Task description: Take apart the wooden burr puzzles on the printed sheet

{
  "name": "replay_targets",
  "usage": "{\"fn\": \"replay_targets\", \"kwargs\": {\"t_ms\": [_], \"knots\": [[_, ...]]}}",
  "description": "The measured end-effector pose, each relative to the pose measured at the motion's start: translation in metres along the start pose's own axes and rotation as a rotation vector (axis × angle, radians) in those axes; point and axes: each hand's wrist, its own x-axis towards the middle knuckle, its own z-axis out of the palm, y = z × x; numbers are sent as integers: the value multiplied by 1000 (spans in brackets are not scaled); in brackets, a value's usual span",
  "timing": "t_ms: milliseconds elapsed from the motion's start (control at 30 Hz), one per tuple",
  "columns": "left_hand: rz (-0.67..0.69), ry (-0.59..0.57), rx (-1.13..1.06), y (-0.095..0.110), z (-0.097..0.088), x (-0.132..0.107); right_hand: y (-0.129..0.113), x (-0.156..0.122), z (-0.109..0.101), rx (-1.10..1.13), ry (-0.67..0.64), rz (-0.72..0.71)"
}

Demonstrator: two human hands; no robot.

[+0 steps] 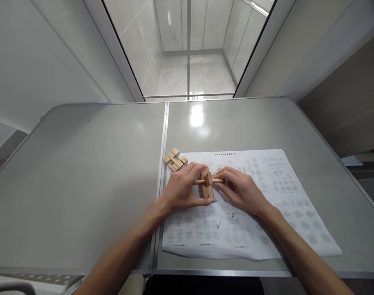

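Pinches pale notched wooden puzzle block in left grip, its thin dowel in right grip; seems light, stiff, loose-jointed.

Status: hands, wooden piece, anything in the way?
Left hand, right hand both gripping small light-wood block assembly over printed white paper sheet. Loose notched wooden pieces lie apart, beyond left hand. Nothing blocking.

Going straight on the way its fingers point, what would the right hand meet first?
The right hand points left across the printed sheet; its fingertips seem to pinch the thin rod of the wooden puzzle piece. That comes first, with the left hand right behind it, though depth there is unclear.
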Motion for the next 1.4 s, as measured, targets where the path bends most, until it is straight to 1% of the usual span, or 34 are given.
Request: {"fn": "replay_targets", "kwargs": {"t_ms": [167,433,600,800,933,1033,1133,1333,1400], "knots": [[41,-3,-9,-1,0,2,1,0,-1,-8,4,-7],[35,-27,-25,-1,1,1,2,0,-1,-3,-9,-4],[71,36,50,-2,3,-3,0,0,-1,-31,5,-24],[183,122,103,-4,7,-7,4,-3,3,-48,16,-48],[276,188,78,-5,8,-8,6,-4,5,14,-5,-69],[307,204,34,-4,8,-8,4,-4,5,86,-9,-72],[271,200,-11,-2,6,-7,0,-3,5,114,22,-65],[60,129,-122,-1,2,-7,-9,-2,3,135,121,-4],[16,110,-153,-2,3,-7,-11,-1,2,135,131,11]]}}
